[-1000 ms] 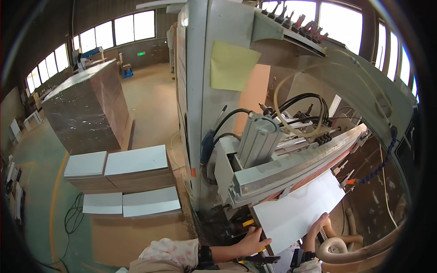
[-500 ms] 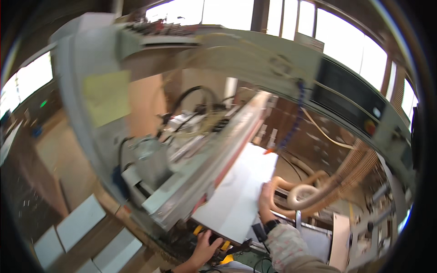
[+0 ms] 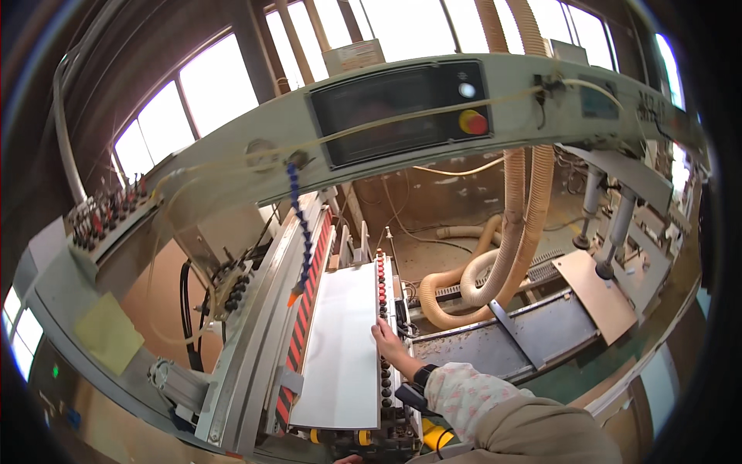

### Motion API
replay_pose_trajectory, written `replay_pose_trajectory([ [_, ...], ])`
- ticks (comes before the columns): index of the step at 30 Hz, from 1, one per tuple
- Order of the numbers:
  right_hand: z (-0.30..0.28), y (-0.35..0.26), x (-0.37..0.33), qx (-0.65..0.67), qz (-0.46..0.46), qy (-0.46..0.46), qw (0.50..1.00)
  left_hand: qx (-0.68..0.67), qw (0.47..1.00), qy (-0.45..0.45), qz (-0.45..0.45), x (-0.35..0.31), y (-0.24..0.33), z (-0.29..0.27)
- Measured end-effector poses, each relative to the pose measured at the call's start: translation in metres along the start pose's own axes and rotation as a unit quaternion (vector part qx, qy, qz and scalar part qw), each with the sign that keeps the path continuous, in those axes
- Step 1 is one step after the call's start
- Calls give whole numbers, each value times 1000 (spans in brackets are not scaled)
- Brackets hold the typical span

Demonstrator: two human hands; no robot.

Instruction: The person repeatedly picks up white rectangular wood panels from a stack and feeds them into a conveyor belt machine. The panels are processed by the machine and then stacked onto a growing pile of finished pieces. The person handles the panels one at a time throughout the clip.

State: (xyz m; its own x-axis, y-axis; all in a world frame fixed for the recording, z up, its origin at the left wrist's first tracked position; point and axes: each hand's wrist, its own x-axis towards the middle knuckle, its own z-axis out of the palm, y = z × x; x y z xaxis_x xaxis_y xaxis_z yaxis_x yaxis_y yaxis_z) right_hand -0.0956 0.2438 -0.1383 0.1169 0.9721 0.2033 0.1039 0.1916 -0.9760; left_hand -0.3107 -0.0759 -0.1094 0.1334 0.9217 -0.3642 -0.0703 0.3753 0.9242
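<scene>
A long white board lies on a machine bed, beside a rail with red and black stripes. My right hand grips the board's right edge, its fingers closed there. Alongside that edge runs a row of red and black rollers. Only a sliver of my left hand shows at the lower rim, below the board's near end; its fingers are hidden. A blue jointed hose with an orange nozzle hangs above the rail, left of the board.
A green-grey beam with a dark control panel and a red button spans above the bed. Thick beige hoses coil at the right. Beyond my right arm lie a grey bed and a tan board under pressing cylinders.
My view has swung right, and the board now appears farther left and straighter. My right hand stays at its right edge. The left hand has dropped almost out of view.
</scene>
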Motion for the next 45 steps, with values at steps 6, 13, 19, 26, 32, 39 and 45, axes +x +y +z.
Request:
replay_pose_trajectory([
  [6, -101, 5, -30, 148, 303, -124, 933, -41, 998, 53, -2, -8, 47, 54],
  [13, -174, 19, -72, 240, 378, -180, 876, 257, 965, -42, 16, 31, 148, 109],
  [19, -200, 37, -99, 300, 401, -248, 829, 573, 802, 40, 163, 175, 215, 142],
  [26, -237, 61, -110, 388, 404, -227, 797, 520, 846, 110, -46, 279, 181, 115],
  [32, -246, 63, -102, 409, 408, -221, 786, 694, 709, 122, 33, 301, 167, 107],
  [39, -186, 48, -67, 400, 385, -302, 775, 709, 693, 94, 88, 300, 174, 107],
  [45, -106, 47, -45, 448, 368, -327, 746, 707, 694, 60, 121, 299, 177, 103],
])
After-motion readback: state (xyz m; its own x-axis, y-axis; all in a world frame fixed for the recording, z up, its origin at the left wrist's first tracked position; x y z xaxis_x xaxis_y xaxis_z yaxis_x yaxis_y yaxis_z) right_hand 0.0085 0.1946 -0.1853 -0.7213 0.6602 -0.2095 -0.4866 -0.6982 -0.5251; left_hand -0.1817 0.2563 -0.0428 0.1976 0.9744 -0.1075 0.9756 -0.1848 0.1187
